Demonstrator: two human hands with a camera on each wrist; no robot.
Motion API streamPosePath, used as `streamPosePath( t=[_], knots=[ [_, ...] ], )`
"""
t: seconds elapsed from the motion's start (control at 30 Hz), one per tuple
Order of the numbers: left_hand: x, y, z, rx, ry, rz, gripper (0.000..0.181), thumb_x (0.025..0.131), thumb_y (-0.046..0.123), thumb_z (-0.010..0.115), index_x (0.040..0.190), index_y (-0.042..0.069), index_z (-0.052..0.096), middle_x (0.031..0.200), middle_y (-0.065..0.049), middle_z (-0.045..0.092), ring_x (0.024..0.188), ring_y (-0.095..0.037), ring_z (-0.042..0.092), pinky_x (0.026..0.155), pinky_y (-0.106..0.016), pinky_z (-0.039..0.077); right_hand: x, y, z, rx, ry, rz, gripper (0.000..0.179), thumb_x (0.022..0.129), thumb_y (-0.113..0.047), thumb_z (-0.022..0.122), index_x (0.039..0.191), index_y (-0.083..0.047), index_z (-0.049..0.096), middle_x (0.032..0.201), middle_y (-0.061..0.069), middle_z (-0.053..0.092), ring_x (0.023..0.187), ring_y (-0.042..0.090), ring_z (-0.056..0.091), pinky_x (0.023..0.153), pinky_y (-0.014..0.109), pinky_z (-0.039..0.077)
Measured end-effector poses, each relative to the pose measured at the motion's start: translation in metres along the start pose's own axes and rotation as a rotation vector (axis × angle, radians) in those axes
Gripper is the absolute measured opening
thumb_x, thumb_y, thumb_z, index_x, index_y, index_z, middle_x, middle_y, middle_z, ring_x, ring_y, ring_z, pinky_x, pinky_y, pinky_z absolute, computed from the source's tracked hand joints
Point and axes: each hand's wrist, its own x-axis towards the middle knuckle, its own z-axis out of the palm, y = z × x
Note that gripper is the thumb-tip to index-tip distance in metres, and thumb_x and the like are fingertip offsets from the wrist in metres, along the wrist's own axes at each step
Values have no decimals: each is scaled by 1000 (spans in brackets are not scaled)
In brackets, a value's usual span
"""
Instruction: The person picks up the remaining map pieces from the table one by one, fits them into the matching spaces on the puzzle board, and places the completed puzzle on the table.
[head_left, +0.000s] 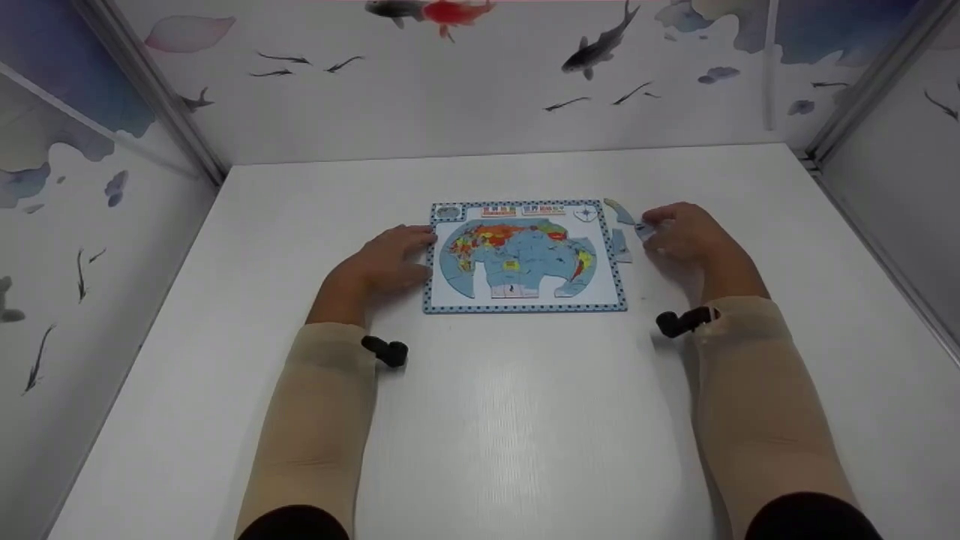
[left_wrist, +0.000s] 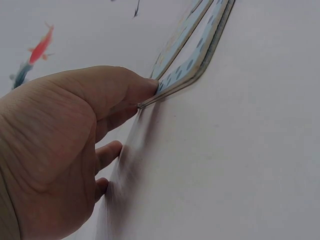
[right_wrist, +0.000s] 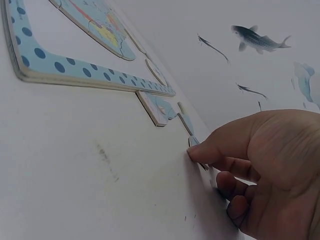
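A world-map jigsaw puzzle board (head_left: pixel 525 309) with a blue dotted border lies flat on the table, its map partly filled and white gaps along the bottom. My left hand (head_left: pixel 386 259) rests against the board's left edge, thumb and fingers spread and touching it. To the right of the board, my right hand (head_left: pixel 686 236) pinches a small blue puzzle piece (head_left: pixel 643 231) at the table surface, between thumb and fingers. Two loose pieces lie between this hand and the board: a curved piece (head_left: pixel 619 211) and a blue piece (head_left: pixel 621 246) by the border.
The white table (head_left: pixel 525 420) stretches toward me in front of the board. Behind it stands a white panel (head_left: pixel 480 97) painted with fish, and similar panels rise at both sides. Black clips (head_left: pixel 386 351) sit at both sleeve cuffs.
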Motion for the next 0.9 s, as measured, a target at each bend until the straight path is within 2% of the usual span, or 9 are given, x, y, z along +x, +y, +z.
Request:
streamPosePath(
  t=[0.3,0.5,0.67,0.77,0.9],
  knots=[
    [1,0,0,9,-3,-17,74,98,42,71,164,48,37,179,15,23,171,-25,9,137,-61,16,-1,-2,1,6,-8,-19,65,101,-28,69,162,-20,47,167,17,44,153,45,39,127,70,32],
    [1,0,0,0,5,-20,73,98,43,72,163,49,39,179,16,23,171,-24,9,137,-61,16,2,-4,2,2,4,-27,67,99,-36,71,159,-16,51,165,17,45,147,43,42,126,66,36],
    [1,0,0,-4,3,-29,74,97,44,72,163,50,38,179,17,22,171,-24,9,136,-62,16,1,-10,2,20,22,-19,71,96,-41,75,159,-18,50,166,18,43,142,42,43,124,65,40],
    [1,1,0,3,2,-33,75,97,44,72,163,51,37,179,17,21,171,-24,9,136,-62,16,-1,-15,3,15,31,-24,73,95,-45,76,159,-20,50,166,17,41,140,41,46,121,63,44],
    [0,2,1,16,4,-32,75,98,44,71,164,50,36,179,17,22,171,-24,9,136,-62,15,-5,-26,6,-6,46,-54,70,94,-50,76,155,-22,56,159,15,47,132,37,50,111,55,52]
  ],
)
